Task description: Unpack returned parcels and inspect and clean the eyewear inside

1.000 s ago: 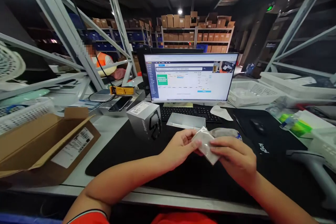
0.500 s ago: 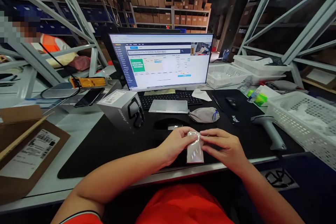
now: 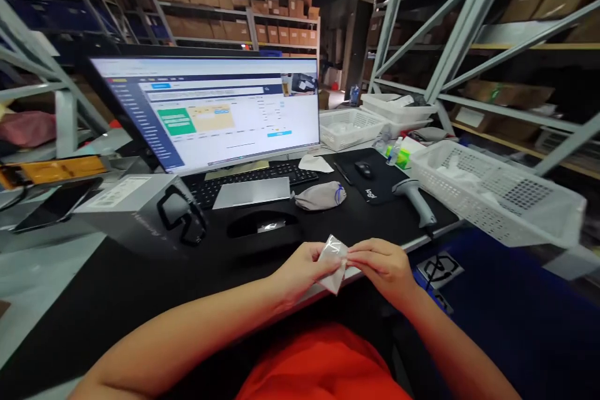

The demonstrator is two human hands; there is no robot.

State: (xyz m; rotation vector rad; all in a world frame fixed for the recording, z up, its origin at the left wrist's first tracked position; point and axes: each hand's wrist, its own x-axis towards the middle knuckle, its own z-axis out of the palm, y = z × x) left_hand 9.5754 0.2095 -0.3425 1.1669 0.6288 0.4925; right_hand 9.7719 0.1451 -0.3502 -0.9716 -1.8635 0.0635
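Note:
Both my hands pinch a small clear plastic bag (image 3: 334, 257) over the near edge of the black desk mat (image 3: 140, 275). My left hand (image 3: 300, 269) grips its left side with closed fingers. My right hand (image 3: 382, 265) holds its right side, fingers curled. Behind my hands lie a black oval case (image 3: 262, 225), a grey cloth pouch (image 3: 321, 195) and a grey product box with a glasses picture (image 3: 140, 212). What the bag holds cannot be made out.
A monitor (image 3: 210, 112) and keyboard (image 3: 244, 181) stand behind. To the right lie a mouse (image 3: 363, 169), a barcode scanner (image 3: 415, 197) and white mesh baskets (image 3: 492, 200). A phone (image 3: 51, 203) lies at the left. Steel racking with cartons fills the background.
My view has swung to the right, so the cardboard box and the co-worker at the left have left the frame. My hands have kept hold of the small bag, now crumpled near the desk edge.

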